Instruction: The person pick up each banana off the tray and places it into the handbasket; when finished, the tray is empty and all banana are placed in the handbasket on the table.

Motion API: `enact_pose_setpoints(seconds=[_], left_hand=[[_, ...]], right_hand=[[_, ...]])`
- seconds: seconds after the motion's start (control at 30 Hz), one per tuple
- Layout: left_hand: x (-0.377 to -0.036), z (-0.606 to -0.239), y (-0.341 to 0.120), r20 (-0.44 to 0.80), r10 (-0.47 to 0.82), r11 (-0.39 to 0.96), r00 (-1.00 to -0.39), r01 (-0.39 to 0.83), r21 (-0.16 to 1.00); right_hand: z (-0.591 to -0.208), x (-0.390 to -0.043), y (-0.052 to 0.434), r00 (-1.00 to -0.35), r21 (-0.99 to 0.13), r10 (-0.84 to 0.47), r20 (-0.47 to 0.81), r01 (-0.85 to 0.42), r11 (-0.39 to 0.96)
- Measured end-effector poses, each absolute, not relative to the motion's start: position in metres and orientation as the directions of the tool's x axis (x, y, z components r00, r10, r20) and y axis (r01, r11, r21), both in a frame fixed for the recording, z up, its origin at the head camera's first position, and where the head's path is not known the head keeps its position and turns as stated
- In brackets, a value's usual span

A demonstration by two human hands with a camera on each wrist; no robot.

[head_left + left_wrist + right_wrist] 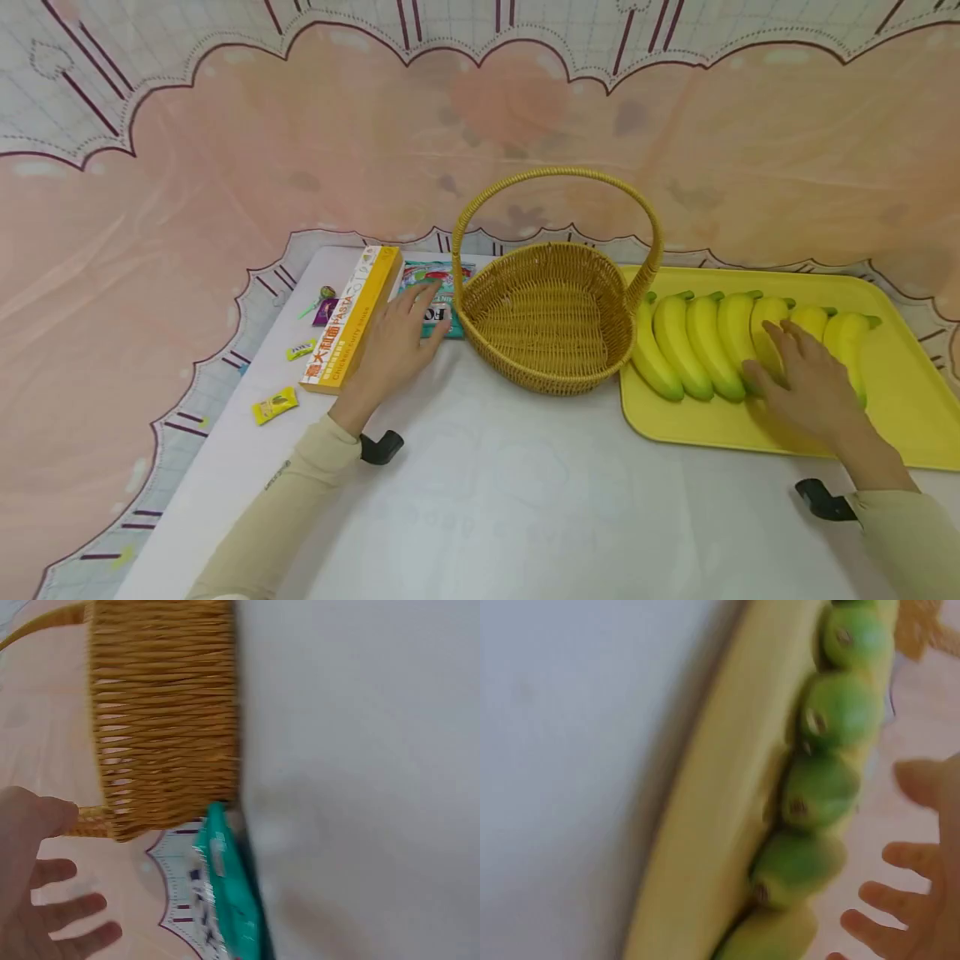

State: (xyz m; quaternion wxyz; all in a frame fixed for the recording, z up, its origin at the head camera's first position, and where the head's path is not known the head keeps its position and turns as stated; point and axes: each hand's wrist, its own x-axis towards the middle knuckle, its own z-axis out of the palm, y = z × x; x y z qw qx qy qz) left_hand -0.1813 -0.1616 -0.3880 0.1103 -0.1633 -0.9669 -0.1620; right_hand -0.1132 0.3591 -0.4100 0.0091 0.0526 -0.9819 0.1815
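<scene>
In the head view my left hand is over the right side of a yellow-and-white pasta box, its fingers loosely spread beside a teal packet. Nothing is in its grasp. The left wrist view has its thumb overlapping the handle of the wicker basket. My right hand hovers over several yellow bananas with green tips, laid side by side on a yellow tray. Its fingers are apart and relaxed, and in the right wrist view a gap shows between them and the banana tips.
The basket with its tall arched handle stands between packet and tray, bare inside. Left of the box lie a lollipop, a purple packet and two small yellow wrapped sweets. A patterned cloth hangs behind the white table.
</scene>
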Motion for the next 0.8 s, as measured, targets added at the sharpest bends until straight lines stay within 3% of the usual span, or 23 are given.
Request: enact_pose_setpoints(seconds=[0.23, 0.4, 0.57, 0.8], left_hand=[[-0.194, -0.366, -0.139, 0.471, 0.185, 0.647, -0.862, 0.468, 0.602], [-0.206, -0.356, -0.117, 0.637, 0.089, 0.546, -0.766, 0.573, 0.612], [-0.213, -0.352, -0.102, 0.704, 0.033, 0.498, -0.71, 0.622, 0.604], [-0.22, -0.345, -0.095, 0.714, 0.015, 0.423, -0.7, 0.651, 0.63]], right_hand=[[-0.401, -0.125, 0.401, -0.968, -0.451, 0.243, 0.068, 0.188, 0.872], [-0.407, -0.131, 0.424, -0.943, -0.509, 0.331, -0.045, 0.307, 0.804], [-0.415, -0.133, 0.434, -0.923, -0.498, 0.35, -0.163, 0.383, 0.778], [-0.414, -0.133, 0.436, -0.904, -0.539, 0.38, -0.198, 0.424, 0.728]])
